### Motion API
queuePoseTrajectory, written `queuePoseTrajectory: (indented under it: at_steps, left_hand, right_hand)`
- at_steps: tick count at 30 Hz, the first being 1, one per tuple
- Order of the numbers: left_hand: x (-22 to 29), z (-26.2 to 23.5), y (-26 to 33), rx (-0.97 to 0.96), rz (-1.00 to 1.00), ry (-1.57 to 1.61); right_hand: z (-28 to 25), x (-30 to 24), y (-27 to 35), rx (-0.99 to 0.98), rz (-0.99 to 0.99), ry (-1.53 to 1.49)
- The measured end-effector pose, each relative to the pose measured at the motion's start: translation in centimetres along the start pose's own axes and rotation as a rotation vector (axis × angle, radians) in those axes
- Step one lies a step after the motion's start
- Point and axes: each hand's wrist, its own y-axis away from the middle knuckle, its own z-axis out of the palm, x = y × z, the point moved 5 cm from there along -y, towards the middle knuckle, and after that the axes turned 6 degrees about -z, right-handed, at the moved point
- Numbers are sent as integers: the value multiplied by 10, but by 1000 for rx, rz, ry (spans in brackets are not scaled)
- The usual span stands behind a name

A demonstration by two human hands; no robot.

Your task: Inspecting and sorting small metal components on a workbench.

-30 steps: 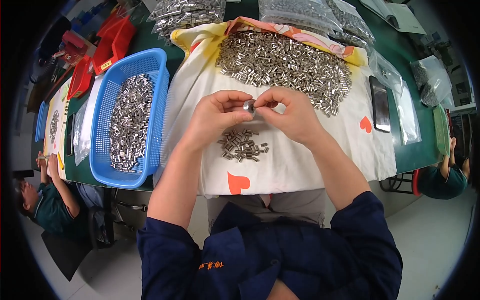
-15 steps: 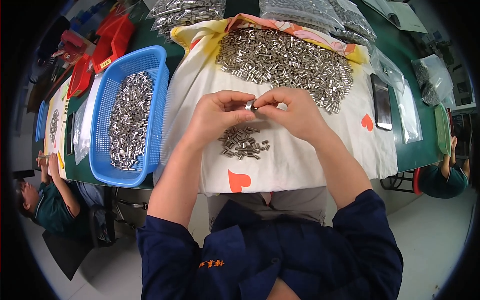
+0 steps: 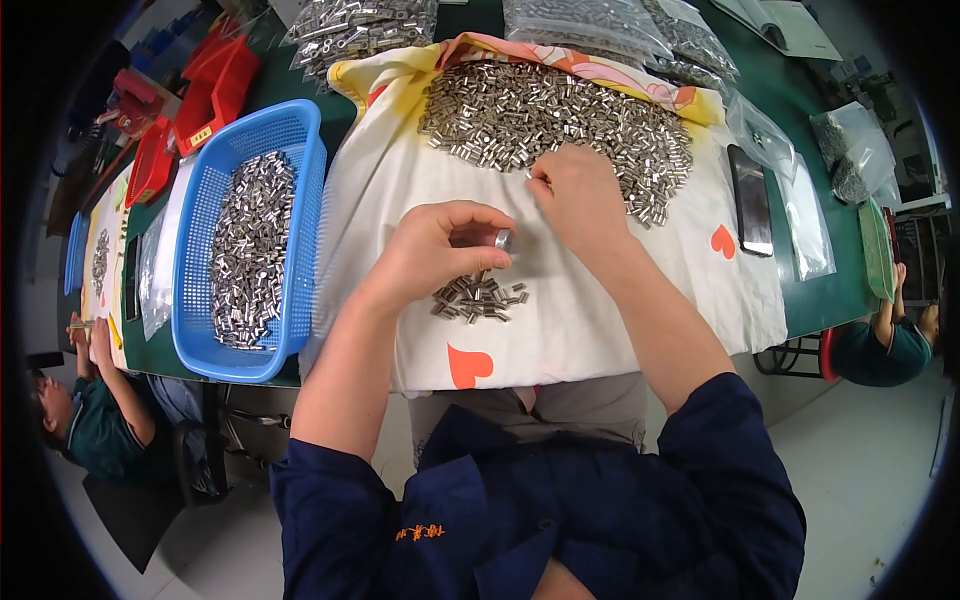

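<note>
My left hand [image 3: 440, 245] grips a short, round silver metal piece [image 3: 503, 240] between thumb and fingers. Below it, a small heap of metal sleeves [image 3: 478, 298] lies on the white cloth [image 3: 370, 240]. Farther off spreads a large pile of similar short metal sleeves [image 3: 560, 115]. At that pile's near edge is my right hand [image 3: 580, 195], its thumb and fingers pinched together. A bright speck shows at those fingertips, too small to name.
Left of the cloth, a blue plastic basket [image 3: 310, 200] holds many metal sleeves. Red bins [image 3: 215, 90] stand behind it. Clear bags of metal parts [image 3: 590, 25] line the back. A phone [image 3: 750, 200] lies at right. People sit at both sides, one [image 3: 110, 425] at left.
My hands have come apart. The right one moved away from me to the large pile's edge, while the left one stayed near the small heap, keeping the round metal piece.
</note>
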Motion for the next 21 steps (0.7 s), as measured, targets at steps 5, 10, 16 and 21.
queuePoseTrajectory:
  at_steps: [5, 10, 16, 21]
  left_hand:
    - [-4, -6, -2, 19, 20, 98]
    - [-4, -14, -2, 92, 1, 299]
    - [-3, -14, -2, 59, 45, 279]
    - [-6, -13, -6, 139, 23, 149]
  right_hand:
    - [3, -8, 3, -119, -35, -30]
    - [-20, -24, 5, -165, 210, -667]
    - [-15, -35, 8, -198, 157, -808]
    - [-21, -46, 8, 4, -112, -383]
